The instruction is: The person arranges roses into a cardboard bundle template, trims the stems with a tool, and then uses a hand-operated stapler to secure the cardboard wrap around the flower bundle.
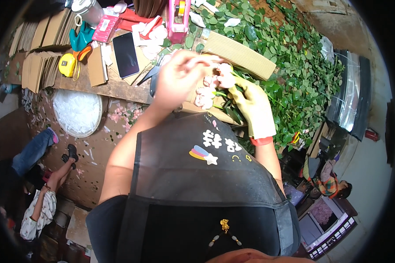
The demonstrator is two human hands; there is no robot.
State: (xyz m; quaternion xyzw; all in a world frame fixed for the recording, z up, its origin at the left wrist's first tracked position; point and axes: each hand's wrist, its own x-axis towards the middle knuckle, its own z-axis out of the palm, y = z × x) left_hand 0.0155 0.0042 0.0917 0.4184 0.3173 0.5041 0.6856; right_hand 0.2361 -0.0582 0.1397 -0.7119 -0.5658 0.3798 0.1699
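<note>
Several pale pink roses [205,98] lie in a bunch on corrugated cardboard [217,113] just in front of my apron. My right hand [253,103], in a pale yellow rubber glove, has its fingers closed around a rose [226,79] just below the bloom. Green stems and dark leaves show between the glove and the other blooms. My bare left hand [181,77] is blurred above the cardboard, its fingers reaching towards the same blooms; whether it grips anything is unclear. Beyond both hands, a raised corrugated cardboard flap [240,55] slants across the table.
Cut rose foliage [296,75] heaps over the table's right side. Scissors [148,75], a phone [126,55], a tape measure [66,64], a pink tape dispenser [178,21] and cardboard stacks [41,70] are left and beyond. A tub of white strips [77,111] stands below the edge; people are nearby.
</note>
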